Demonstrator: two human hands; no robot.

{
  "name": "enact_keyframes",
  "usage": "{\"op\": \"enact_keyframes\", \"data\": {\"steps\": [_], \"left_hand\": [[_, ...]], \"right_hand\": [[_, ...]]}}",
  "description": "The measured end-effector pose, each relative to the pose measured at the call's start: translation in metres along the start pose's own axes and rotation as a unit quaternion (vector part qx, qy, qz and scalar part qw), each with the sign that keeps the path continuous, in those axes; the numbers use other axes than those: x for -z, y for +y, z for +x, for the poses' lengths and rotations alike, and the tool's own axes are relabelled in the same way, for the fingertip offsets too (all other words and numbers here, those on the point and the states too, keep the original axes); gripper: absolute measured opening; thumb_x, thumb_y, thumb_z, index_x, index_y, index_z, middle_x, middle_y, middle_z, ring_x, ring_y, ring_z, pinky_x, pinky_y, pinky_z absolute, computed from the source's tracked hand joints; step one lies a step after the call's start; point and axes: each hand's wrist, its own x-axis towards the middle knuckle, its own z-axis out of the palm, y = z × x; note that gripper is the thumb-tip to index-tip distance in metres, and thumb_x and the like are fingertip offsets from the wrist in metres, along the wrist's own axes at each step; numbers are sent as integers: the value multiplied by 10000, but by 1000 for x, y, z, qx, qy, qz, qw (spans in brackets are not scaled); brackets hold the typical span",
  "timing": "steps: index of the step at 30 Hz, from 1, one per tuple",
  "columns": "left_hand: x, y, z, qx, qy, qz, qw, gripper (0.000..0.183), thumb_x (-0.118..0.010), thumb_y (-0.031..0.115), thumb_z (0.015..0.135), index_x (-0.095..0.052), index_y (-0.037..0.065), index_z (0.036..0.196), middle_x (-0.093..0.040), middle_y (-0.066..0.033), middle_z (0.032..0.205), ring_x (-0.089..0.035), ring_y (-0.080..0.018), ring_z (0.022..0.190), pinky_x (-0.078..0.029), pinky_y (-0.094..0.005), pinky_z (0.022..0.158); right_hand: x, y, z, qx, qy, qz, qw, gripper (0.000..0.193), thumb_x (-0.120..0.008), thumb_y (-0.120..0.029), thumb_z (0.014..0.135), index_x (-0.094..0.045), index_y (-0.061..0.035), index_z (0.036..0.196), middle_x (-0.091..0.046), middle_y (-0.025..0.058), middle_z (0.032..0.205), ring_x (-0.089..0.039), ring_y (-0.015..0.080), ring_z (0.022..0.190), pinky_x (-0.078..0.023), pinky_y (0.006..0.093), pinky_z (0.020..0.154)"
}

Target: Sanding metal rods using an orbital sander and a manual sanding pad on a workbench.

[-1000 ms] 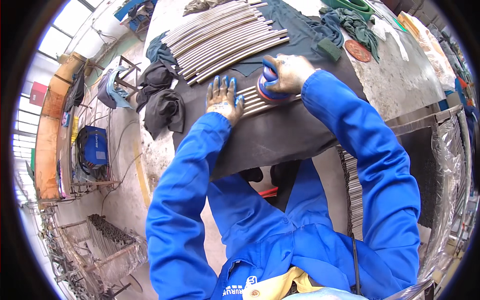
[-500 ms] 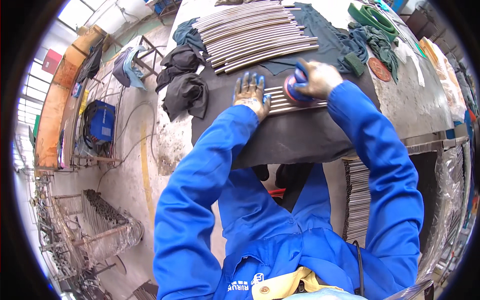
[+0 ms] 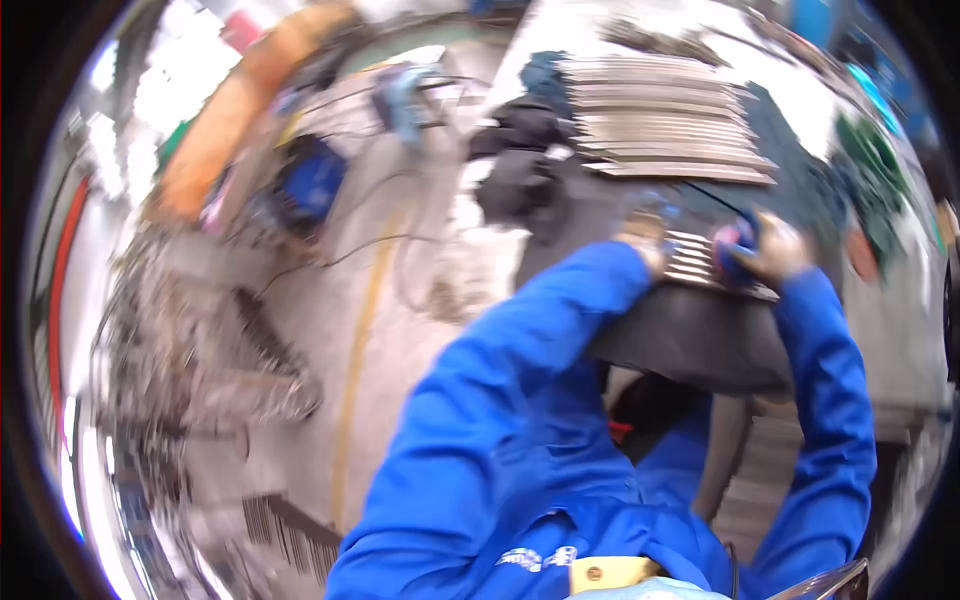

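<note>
Motion blurs the whole view. Several short metal rods [image 3: 688, 258] lie side by side on a dark cloth [image 3: 690, 325] at the near side of the table. My left hand [image 3: 643, 228], stained and tipped with blue, lies flat at their left end; its fingers are smeared but appear stretched out. Over the right part of the rods, my right hand [image 3: 782, 248] is closed around a round blue-and-red hand tool [image 3: 734, 252], whose exact kind I cannot make out. The tool's underside is hidden against the rods.
Beyond my hands lies a wide row of metal rods [image 3: 665, 118] on dark cloth. Crumpled black cloths [image 3: 518, 188] sit to its left, and green material [image 3: 868, 150] to its right. A blue machine [image 3: 312, 180] stands off to the left, with cables on the floor.
The whole scene has shifted right and somewhat down in the view and become blurred. My left hand stays on the rods; my right still grips the round tool over them.
</note>
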Motion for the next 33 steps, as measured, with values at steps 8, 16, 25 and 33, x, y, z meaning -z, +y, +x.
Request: {"op": "enact_keyframes", "data": {"steps": [8,16,25,33], "left_hand": [[8,11,-4,-40,-149,16,988,715,-383,479,944,-356,21,1492,-285,-227,1574,-94,-378,1510,25,-578,1201],[15,36,14,-13,-175,-111,978,683,-486,414,899,-409,33,1461,-361,-215,1539,-233,-384,1469,-130,-500,1209],[22,16,27,-51,-211,115,969,708,-326,453,959,-274,49,1537,-196,-181,1620,-81,-363,1514,19,-531,1205],[25,14,30,-60,-217,174,959,699,-274,450,977,-255,38,1542,-175,-190,1623,-57,-372,1516,28,-547,1198]], "right_hand": [[-22,4,-2,6,0,-24,1000,782,-699,-396,756,-455,-84,1431,-637,211,1140,-653,383,970,-539,422,831],[-12,22,-11,-29,-8,-12,999,777,-690,-454,778,-467,-64,1412,-634,226,1161,-646,401,990,-525,427,861],[23,1,-4,-105,-50,-56,992,687,-673,-441,781,-484,-114,1354,-651,203,1144,-656,390,983,-525,454,841],[10,1,2,-58,-10,-36,998,604,-691,-449,771,-516,-127,1252,-653,194,1088,-655,392,958,-520,462,835]]}}
